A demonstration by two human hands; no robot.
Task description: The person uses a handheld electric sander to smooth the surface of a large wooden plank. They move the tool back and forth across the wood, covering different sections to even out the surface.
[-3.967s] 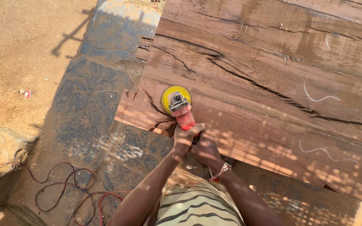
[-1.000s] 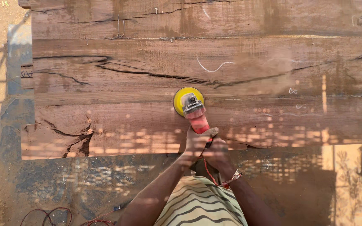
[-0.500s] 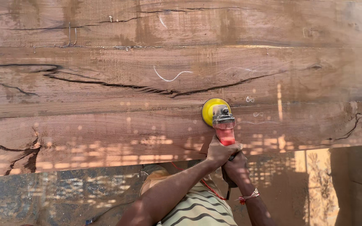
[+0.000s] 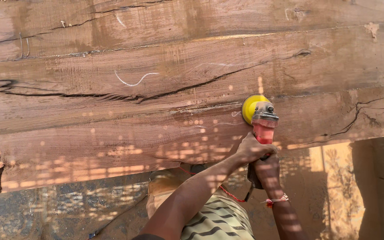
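A red angle grinder (image 4: 263, 125) with a yellow sanding disc (image 4: 249, 106) rests on a big, cracked brown wooden slab (image 4: 112, 129). My left hand (image 4: 250, 149) grips the grinder's red body just behind the head. My right hand (image 4: 266, 172) holds the rear of the handle lower down; a red string bracelet circles that wrist. The disc touches the wood near the slab's lower edge, right of centre. A red cord (image 4: 230, 194) trails from the tool across my striped shirt.
A white chalk squiggle (image 4: 134, 81) marks the slab. Long dark cracks (image 4: 125, 95) run across the wood. Below the slab lies a dusty concrete floor (image 4: 58, 209) in dappled shade. A dark block (image 4: 378, 186) stands at the lower right.
I have worked the grinder rightward along the slab's lower edge over the earlier frames. The chalk squiggle has shifted left in view. Both hands keep the same grip.
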